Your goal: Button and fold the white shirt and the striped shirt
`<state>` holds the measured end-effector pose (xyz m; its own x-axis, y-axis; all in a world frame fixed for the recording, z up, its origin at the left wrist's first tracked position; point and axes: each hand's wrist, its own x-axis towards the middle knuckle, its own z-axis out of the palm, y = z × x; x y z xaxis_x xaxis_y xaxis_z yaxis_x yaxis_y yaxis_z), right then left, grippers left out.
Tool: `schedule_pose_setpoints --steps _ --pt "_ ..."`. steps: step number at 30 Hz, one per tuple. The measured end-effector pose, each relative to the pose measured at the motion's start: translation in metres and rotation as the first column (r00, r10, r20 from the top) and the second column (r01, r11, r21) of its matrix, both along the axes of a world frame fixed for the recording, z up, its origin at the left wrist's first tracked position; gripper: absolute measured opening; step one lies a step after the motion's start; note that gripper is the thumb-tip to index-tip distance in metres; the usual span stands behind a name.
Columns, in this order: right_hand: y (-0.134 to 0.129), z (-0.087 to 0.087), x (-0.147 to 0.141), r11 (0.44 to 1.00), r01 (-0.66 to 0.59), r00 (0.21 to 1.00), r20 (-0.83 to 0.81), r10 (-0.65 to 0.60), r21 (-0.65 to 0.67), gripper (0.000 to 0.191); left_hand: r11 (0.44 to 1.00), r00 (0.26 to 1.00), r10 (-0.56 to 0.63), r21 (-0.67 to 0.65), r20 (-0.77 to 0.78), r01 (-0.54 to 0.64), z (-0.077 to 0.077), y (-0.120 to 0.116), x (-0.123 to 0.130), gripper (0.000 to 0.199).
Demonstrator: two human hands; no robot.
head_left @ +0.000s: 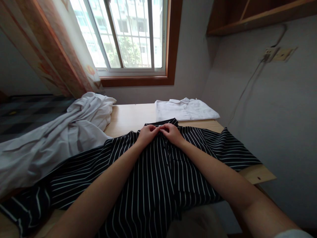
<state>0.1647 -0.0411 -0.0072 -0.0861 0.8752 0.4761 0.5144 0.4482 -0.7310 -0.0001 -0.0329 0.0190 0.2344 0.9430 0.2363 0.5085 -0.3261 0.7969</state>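
Observation:
A black shirt with white stripes (151, 178) lies front side up, its collar at the far end and its sleeves spread to both sides. At the base of the collar, my left hand (149, 133) pinches the shirt's front edge. My right hand (171, 133) is closed on the fabric just beside it, and the fingertips of both hands nearly touch. Whatever small part lies between the fingertips is hidden. Below the hands the front placket runs down toward me, partly parted.
A folded white shirt (185, 110) lies at the back of the wooden table (131, 114). Rumpled white clothes (81, 132) lie at the left, near a curtain (52, 46). A wall with a socket and cable (247, 87) stands at the right.

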Motion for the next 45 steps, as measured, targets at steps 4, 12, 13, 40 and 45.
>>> schedule_pose_setpoints --steps 4,12,13,40,45 --pt "-0.001 0.001 -0.001 1.000 0.002 1.000 0.015 -0.003 0.009 0.006 1.000 0.999 -0.002 -0.011 0.052 0.003 -0.004 0.003 -0.001 0.031" --pt "-0.004 0.002 -0.002 0.998 -0.034 0.997 0.077 0.029 0.062 0.006 0.991 0.972 0.038 -0.131 0.230 -0.008 -0.010 0.008 -0.003 0.026" --pt "-0.004 0.001 -0.002 0.997 -0.035 0.996 0.085 0.029 0.067 0.008 0.989 0.968 0.042 -0.145 0.248 -0.006 -0.011 0.008 -0.003 0.026" --pt "-0.006 0.000 0.002 0.994 -0.076 0.997 -0.020 0.075 -0.073 0.015 0.945 0.873 0.021 -0.296 0.488 0.143 -0.010 0.010 -0.006 0.033" --pt "-0.005 -0.001 0.003 0.992 -0.073 0.997 -0.040 0.069 -0.103 0.017 0.940 0.879 0.002 -0.301 0.478 0.162 -0.007 0.007 -0.005 0.036"
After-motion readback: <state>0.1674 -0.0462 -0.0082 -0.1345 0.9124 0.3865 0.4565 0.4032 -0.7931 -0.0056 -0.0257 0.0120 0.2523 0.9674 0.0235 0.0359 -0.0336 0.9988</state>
